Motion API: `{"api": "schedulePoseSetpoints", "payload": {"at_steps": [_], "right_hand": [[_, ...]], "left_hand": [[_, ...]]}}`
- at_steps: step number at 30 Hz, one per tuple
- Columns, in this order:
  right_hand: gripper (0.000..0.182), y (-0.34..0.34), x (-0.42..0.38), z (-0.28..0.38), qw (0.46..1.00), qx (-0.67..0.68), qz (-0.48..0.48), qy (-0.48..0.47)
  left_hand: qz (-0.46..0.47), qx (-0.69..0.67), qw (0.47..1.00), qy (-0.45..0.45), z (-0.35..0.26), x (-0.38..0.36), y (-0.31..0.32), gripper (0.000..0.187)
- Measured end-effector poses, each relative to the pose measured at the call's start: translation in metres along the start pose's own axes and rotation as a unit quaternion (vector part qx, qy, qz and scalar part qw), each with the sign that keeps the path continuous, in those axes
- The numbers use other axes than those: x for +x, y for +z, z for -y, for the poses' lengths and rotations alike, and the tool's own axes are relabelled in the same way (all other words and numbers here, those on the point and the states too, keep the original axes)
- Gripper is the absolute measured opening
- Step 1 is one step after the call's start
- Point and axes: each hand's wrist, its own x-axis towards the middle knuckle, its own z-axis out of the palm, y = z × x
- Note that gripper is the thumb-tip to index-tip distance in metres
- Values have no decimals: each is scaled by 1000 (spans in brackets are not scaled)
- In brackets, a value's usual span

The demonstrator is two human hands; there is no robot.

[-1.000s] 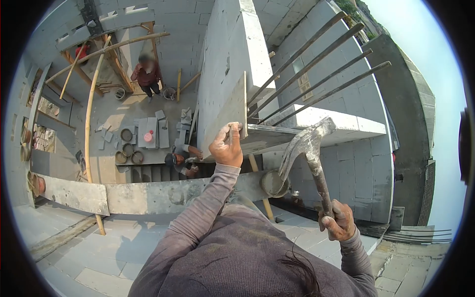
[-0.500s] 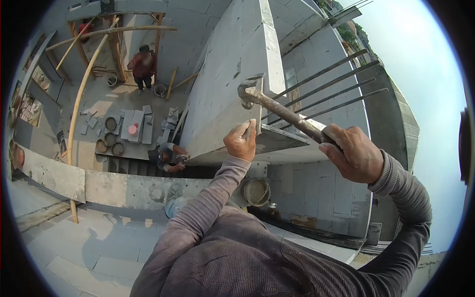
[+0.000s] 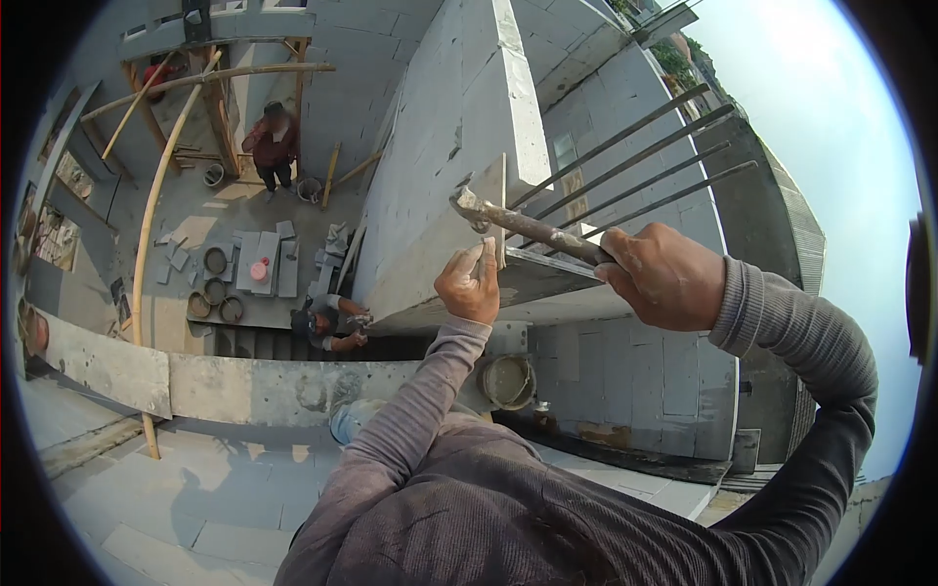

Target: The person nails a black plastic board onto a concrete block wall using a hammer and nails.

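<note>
My right hand (image 3: 664, 276) grips the handle of a claw hammer (image 3: 508, 219). The hammer's head rests against the top edge of a thin upright board (image 3: 502, 210) set against the grey block wall (image 3: 459, 117). My left hand (image 3: 469, 283) holds the board's lower edge, fingers pinched on it, just below the hammer head. Several steel bars (image 3: 635, 161) jut out to the right behind the hammer. Both sleeves are grey-brown knit.
Far below, one person (image 3: 274, 142) stands on a concrete floor and another (image 3: 327, 322) crouches by stacked blocks (image 3: 262, 259) and several round pans (image 3: 215, 283). A bamboo pole (image 3: 147, 234) leans at left. A bucket (image 3: 506, 381) hangs under the ledge.
My right hand swung the hammer up from low on the right and over onto the board's top edge. The left hand stayed on the board. The view shifted slightly.
</note>
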Motion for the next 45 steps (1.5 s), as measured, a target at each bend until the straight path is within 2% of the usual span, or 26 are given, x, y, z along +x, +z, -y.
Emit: {"api": "schedulePoseSetpoints", "payload": {"at_steps": [5, 7, 8, 10, 14, 17, 19, 20, 22, 26, 28, 30, 32, 33, 35, 36, 38, 39, 41, 45], "right_hand": [[21, -6, -7, 7, 993, 44, -93, -51], [21, -2, -6, 4, 999, 41, -31, -16], [21, 4, -6, -3, 998, 44, -35, -13], [21, 12, 0, -13, 998, 34, -17, -55], [21, 5, -8, -5, 997, 55, -44, -42], [22, 16, -7, -13, 996, 51, -58, -44], [23, 18, -4, -20, 1000, 24, 0, -6], [23, 17, -6, -21, 1000, 23, -3, -5], [25, 15, -11, -17, 994, 74, -70, -43], [25, 27, -12, -20, 995, 46, -80, -39], [23, 30, -8, -27, 1000, 22, -16, 12], [23, 25, -8, -29, 999, 39, -27, 14], [23, 26, -10, -27, 997, 64, -31, 15], [22, 26, -12, -27, 996, 69, -49, 8], [22, 24, -15, -27, 995, 73, -69, -1], [21, 23, -17, -27, 994, 81, -71, -1], [21, 22, -18, -28, 994, 84, -71, -4], [21, 23, -19, -30, 995, 75, -68, -6], [21, 24, -21, -33, 996, 66, -62, -8], [22, 22, -18, -34, 997, 64, -51, 8]], "left_hand": [[2, 6, 1000, 12, -4, 3, 0, 15], [7, 9, 1000, 14, -3, 3, 0, 15], [9, 11, 1000, 13, -3, 2, 0, 15], [3, 11, 1000, 29, 3, 0, 1, 15], [-6, 20, 999, 24, 2, -1, 4, 14], [20, 46, 998, 24, 0, 0, -1, 13], [15, 58, 997, 40, 0, -1, -2, 13], [4, 70, 996, 54, 1, 1, 0, 12], [4, 59, 997, 48, -3, 2, 2, 12], [10, 61, 996, 58, -1, 1, 0, 11], [18, 60, 996, 64, 2, -1, -1, 12], [15, 60, 996, 66, 9, -3, 1, 14], [82, -31, 996, 5, 18, -10, -6, 28], [81, -30, 996, 6, 16, -12, -8, 28], [71, 62, 987, 132, 12, -17, -7, 46], [71, 62, 987, 132, 14, -16, -7, 46], [98, 124, 967, 198, 27, -13, -4, 66], [96, 124, 968, 195, 32, -17, 0, 66], [128, 76, 985, 90, 43, -26, 11, 73], [81, 100, 981, 148, 55, -31, 26, 68]]}}
